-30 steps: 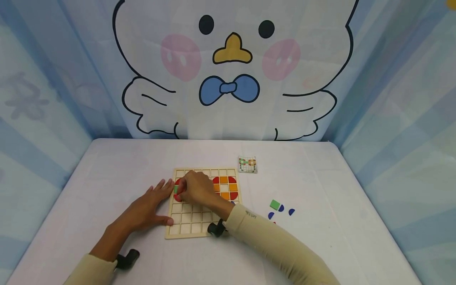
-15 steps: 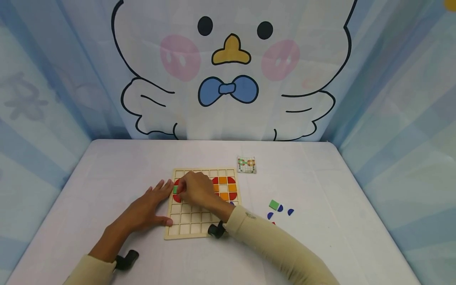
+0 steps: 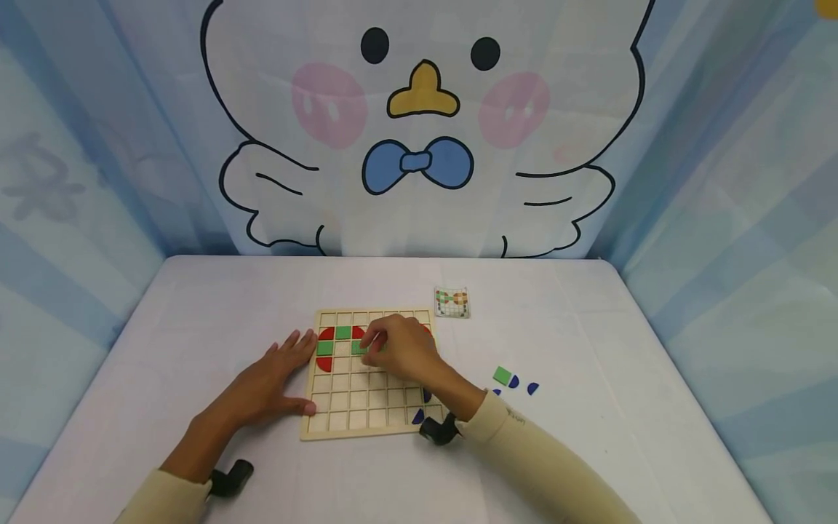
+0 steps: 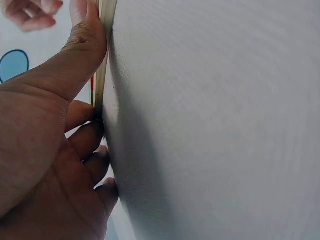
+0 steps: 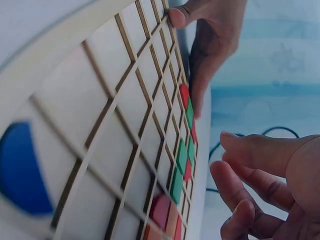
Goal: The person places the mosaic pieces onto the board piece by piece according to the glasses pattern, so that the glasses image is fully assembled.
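A wooden grid board [image 3: 340, 402] lies on the table with flat coloured pieces in its cells. Red rounded pieces [image 3: 324, 364] and green square tiles [image 3: 343, 332] fill cells at its upper left. Spread along the left edge is my left hand [image 3: 265, 386], its thumb touching the frame. My right hand [image 3: 402, 349] hovers over the upper middle of the board, beside a green tile, and hides the cells behind it. In the right wrist view its thumb and index finger [image 5: 227, 187] stand apart with nothing between them. A blue rounded piece [image 5: 22, 167] sits in a near cell.
A small pattern card [image 3: 452, 303] lies past the board's upper right corner. To the right, a loose green square [image 3: 502, 375] and blue half-round pieces [image 3: 533, 388] lie on the white tabletop [image 3: 556, 313]. A curtain [image 3: 419, 218] with a cartoon bird rises behind the table.
My right hand has shifted right from the board's left cells, uncovering green and red pieces there. It now covers the orange pieces. My left hand stays at the board's edge.
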A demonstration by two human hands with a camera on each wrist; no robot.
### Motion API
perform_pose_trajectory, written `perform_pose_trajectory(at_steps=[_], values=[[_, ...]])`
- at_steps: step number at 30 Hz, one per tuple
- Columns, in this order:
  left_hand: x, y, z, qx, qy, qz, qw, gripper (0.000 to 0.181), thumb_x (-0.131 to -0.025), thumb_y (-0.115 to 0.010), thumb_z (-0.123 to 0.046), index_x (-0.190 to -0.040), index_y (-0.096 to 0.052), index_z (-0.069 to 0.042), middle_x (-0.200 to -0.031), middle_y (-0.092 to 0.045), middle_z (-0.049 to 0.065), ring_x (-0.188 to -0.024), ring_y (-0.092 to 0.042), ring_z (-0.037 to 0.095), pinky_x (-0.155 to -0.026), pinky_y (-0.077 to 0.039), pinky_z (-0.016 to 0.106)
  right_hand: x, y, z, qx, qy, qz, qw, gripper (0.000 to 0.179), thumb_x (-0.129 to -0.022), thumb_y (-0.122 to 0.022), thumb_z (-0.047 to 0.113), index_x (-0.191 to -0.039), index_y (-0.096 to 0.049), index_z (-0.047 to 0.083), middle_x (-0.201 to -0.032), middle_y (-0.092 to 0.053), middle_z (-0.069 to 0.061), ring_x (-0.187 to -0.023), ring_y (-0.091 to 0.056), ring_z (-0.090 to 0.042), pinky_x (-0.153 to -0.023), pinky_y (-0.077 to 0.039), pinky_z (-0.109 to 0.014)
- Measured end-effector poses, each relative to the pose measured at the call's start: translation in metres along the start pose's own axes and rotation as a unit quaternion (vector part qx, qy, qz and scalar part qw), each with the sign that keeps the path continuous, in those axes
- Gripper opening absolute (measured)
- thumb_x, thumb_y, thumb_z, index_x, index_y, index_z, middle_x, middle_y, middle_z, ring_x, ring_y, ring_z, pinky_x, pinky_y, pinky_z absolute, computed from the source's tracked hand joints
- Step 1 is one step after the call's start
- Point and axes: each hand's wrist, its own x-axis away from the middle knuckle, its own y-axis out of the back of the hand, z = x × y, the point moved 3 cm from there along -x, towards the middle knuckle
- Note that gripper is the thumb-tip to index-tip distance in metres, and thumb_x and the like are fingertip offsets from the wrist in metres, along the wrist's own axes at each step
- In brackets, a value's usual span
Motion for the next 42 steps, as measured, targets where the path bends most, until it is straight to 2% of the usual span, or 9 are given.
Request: perform_pose_trajectory(at_steps=[3,11,16,21,31,37,42], values=[[0.001,-0.001,0.000,-0.005,0.001,-0.004,1.0000,0.122,-0.074,-0.093,-0.048,-0.168,-0.027,-0.007,-0.176,-0.025,0.018,-0.164,-0.018,0.046,-0.131,-0.018,0.067,0.012,0.014,-0.011,-0.011,-0.019,-0.008,0.9997,0.015,-0.086,-0.090,0.020,-0.097,-0.081,0.019,-0.079,-0.071,0.008,-0.071,-0.062,-0.011,-0.057,-0.047,-0.027],[0.001,-0.001,-0.001,-0.006,-0.003,-0.009,0.9999,0.122,-0.074,-0.093,-0.049,-0.168,-0.028,-0.006,-0.175,-0.026,0.019,-0.163,-0.019,0.047,-0.131,-0.019,0.067,0.044,0.041,-0.052,-0.016,-0.102,-0.040,0.9938,0.014,-0.087,-0.089,0.019,-0.097,-0.080,0.022,-0.080,-0.069,0.007,-0.077,-0.058,-0.018,-0.061,-0.042,-0.030],[0.001,-0.001,0.000,0.002,0.002,-0.005,1.0000,0.122,-0.074,-0.093,-0.049,-0.168,-0.027,-0.007,-0.176,-0.024,0.018,-0.164,-0.017,0.046,-0.131,-0.017,0.067,0.063,0.055,-0.078,-0.009,-0.150,-0.060,0.9868,0.014,-0.087,-0.089,0.018,-0.099,-0.080,0.021,-0.079,-0.069,0.004,-0.082,-0.058,-0.020,-0.063,-0.046,-0.030],[0.000,-0.002,0.001,-0.002,0.000,-0.006,1.0000,0.123,-0.074,-0.093,-0.049,-0.168,-0.027,-0.007,-0.176,-0.024,0.018,-0.164,-0.018,0.046,-0.131,-0.018,0.067,0.080,0.070,-0.103,0.000,-0.186,-0.077,0.9795,0.017,-0.088,-0.088,0.016,-0.103,-0.081,0.019,-0.082,-0.069,0.001,-0.078,-0.058,-0.021,-0.059,-0.049,-0.029],[0.000,-0.003,0.002,-0.012,0.001,-0.008,0.9999,0.122,-0.073,-0.094,-0.047,-0.168,-0.028,-0.007,-0.176,-0.024,0.017,-0.164,-0.018,0.045,-0.132,-0.018,0.065,0.106,0.093,-0.139,0.044,-0.210,-0.083,0.9732,0.027,-0.086,-0.088,0.014,-0.111,-0.081,0.020,-0.096,-0.077,0.001,-0.086,-0.057,-0.020,-0.068,-0.043,-0.030],[-0.001,-0.003,0.003,-0.009,0.002,-0.007,0.9999,0.123,-0.073,-0.094,-0.049,-0.168,-0.028,-0.008,-0.176,-0.024,0.017,-0.164,-0.018,0.045,-0.132,-0.018,0.066,0.112,0.092,-0.148,0.066,-0.205,-0.064,0.9745,0.031,-0.085,-0.089,0.011,-0.112,-0.081,0.023,-0.097,-0.074,0.002,-0.098,-0.063,-0.023,-0.073,-0.047,-0.034],[-0.001,-0.004,0.003,-0.008,0.006,-0.005,0.9999,0.123,-0.073,-0.093,-0.050,-0.168,-0.027,-0.009,-0.176,-0.024,0.016,-0.164,-0.017,0.044,-0.132,-0.018,0.066,0.110,0.088,-0.149,0.076,-0.203,-0.054,0.9748,0.027,-0.086,-0.088,0.013,-0.107,-0.081,0.026,-0.093,-0.072,0.003,-0.095,-0.063,-0.022,-0.071,-0.048,-0.032]])
